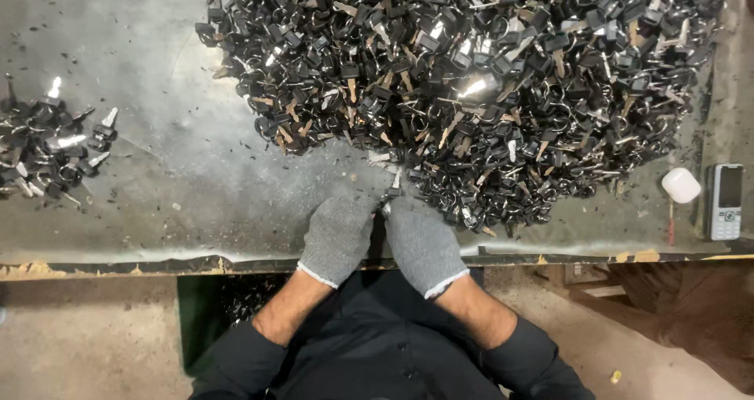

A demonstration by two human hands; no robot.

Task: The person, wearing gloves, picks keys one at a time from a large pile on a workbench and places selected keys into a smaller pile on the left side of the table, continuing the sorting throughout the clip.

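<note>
Both of my hands wear grey knit gloves and meet at the near edge of the metal-topped table (157, 157). My left hand (338, 237) and my right hand (422, 243) are closed together on a key set with black heads on a ring (390, 192), just in front of a big heap of black-headed keys on rings (471, 78). The fingers hide most of the held set.
A smaller pile of keys (47, 153) lies at the table's left edge. A white cap (681, 185) and a small grey phone (724, 201) rest at the right. Dark specks and chips litter the tabletop. Below the table edge sits a green bin (206, 314).
</note>
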